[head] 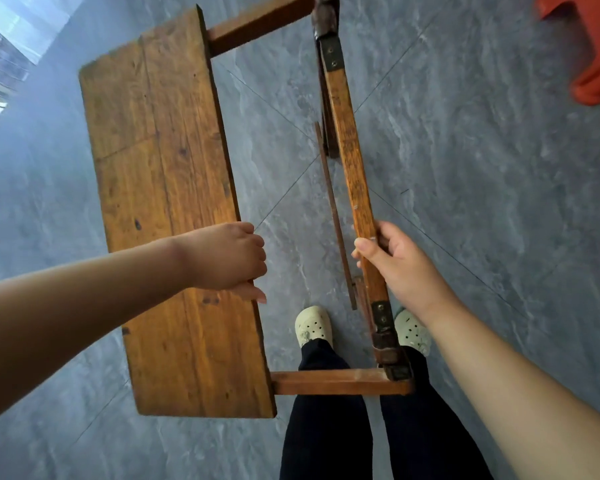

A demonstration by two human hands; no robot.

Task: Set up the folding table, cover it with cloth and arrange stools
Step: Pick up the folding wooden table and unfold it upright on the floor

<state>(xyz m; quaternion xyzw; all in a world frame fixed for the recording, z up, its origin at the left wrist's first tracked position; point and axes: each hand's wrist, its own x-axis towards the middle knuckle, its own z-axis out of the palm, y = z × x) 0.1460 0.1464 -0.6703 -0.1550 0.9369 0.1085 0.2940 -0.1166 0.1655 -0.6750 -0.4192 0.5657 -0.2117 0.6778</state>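
A brown wooden folding table stands partly spread over the grey floor. Its flat wooden panel (167, 202) lies on the left, and my left hand (227, 258) grips the panel's right edge with fingers curled under it. To the right runs a narrow wooden rail (350, 147) with metal brackets at both ends; my right hand (392, 261) holds its near part, thumb on the left side. Two cross bars (340, 382) join panel and rail at the near and far ends. An orange plastic stool (593, 53) sits at the top right corner, partly cut off.
My legs in dark trousers and pale perforated shoes (313, 325) stand inside the frame's near end. Grey marbled floor tiles (482, 202) spread all around. A bright window or glass door (11, 46) shows at the top left.
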